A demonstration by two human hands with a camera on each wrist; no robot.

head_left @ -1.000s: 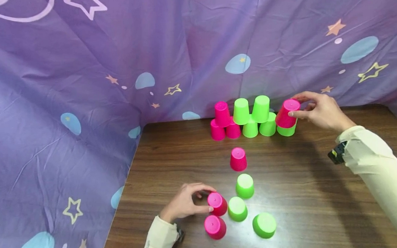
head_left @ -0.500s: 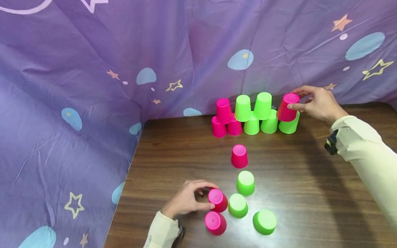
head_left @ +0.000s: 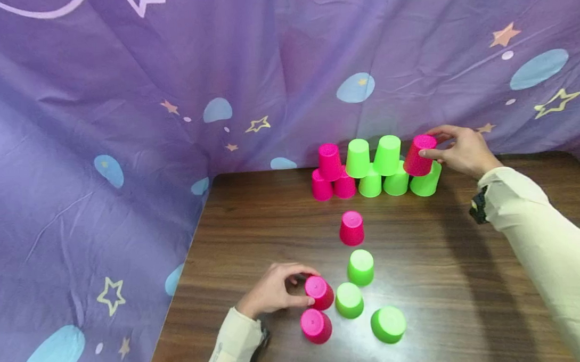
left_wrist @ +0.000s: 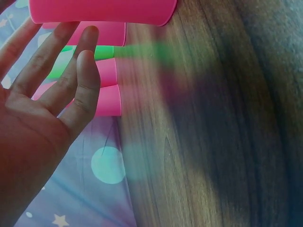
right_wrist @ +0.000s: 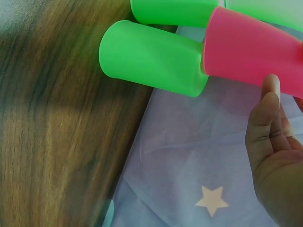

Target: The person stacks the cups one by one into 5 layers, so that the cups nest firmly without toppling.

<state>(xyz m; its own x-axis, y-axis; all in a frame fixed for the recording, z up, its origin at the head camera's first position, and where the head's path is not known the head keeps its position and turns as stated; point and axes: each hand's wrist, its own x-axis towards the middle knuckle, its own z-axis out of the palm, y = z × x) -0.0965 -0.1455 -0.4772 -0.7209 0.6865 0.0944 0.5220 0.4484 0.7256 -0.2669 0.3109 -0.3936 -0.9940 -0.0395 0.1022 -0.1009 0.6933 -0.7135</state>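
Table [head_left: 427, 261] lies open between the loose green cups [head_left: 360, 267] and right sleeve [head_left: 536, 236]; behind, the two-tier cup row [head_left: 370, 182] (close to the curtain [head_left: 295, 69]) bars passage.

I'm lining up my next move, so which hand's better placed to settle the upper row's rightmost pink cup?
Probably the right hand: it grips the rightmost pink cup over the lower green cups. The left hand, nearer the front, pinches another pink cup.

Cream sleeves [head_left: 531, 226], a black device [head_left: 478, 206] at each wrist.
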